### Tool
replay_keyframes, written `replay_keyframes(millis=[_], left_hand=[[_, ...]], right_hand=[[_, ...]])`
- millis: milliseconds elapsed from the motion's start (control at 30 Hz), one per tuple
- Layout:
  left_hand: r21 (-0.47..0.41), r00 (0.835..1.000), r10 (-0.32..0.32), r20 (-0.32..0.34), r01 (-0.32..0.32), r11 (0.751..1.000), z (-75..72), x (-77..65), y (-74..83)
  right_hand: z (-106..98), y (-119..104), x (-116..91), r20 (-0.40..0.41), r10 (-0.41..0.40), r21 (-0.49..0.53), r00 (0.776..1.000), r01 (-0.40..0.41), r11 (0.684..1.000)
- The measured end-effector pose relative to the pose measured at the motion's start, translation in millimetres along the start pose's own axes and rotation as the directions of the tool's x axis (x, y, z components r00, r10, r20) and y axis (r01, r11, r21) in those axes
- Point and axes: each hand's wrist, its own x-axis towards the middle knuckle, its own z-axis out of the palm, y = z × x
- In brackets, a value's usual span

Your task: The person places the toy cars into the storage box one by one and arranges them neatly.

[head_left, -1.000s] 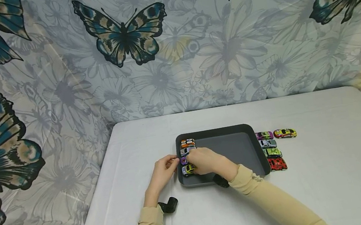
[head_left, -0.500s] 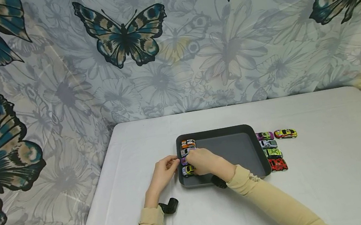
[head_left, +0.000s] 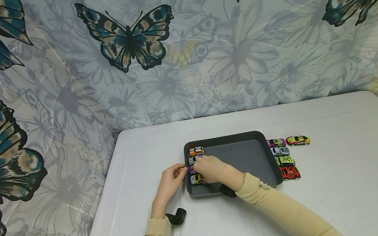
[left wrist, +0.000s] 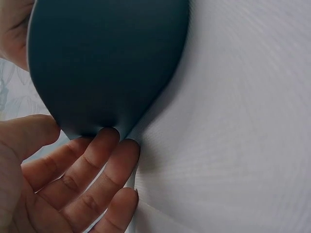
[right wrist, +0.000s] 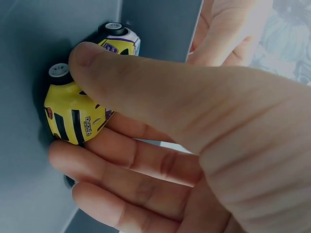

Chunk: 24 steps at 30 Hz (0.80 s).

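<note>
In the head view my right hand point(head_left: 213, 169) reaches over the left end of a dark grey tray point(head_left: 237, 159). The right wrist view shows its thumb and fingers pinching a yellow toy car point(right wrist: 73, 114) with black stripes, on the tray floor by the wall. At the tray's left rim, my left hand point(head_left: 170, 182) grips the edge, thumb at the rim and bent fingers against the outer wall point(left wrist: 107, 73). An orange toy car point(head_left: 196, 151), a silver one point(head_left: 195, 159) and a purple one point(head_left: 192, 169) line up behind the yellow car, the purple partly hidden by my right hand.
Right of the tray stand a purple car point(head_left: 276, 143), a silver car point(head_left: 280, 151), a green car point(head_left: 285, 160) and a red car point(head_left: 290, 173). A yellow-and-red car point(head_left: 298, 141) is farther right. White cloth covers the table point(head_left: 350, 191); a butterfly-patterned backdrop point(head_left: 238, 57) hangs behind.
My right hand and forearm have shifted slightly left over the row of cars. The left hand stays at the tray's rim, and the cars look unmoved.
</note>
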Motion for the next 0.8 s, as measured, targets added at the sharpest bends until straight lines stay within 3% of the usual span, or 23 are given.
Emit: replay_keyframes(millis=[800], left_hand=[[-0.016, 1.000, 0.005, -0.001, -0.005, 1.000, 0.2, 0.7, -1.8]], right_hand=[[-2.2, -1.9, -1.5, -0.014, 0.018, -0.018, 1.000, -0.018, 1.000]])
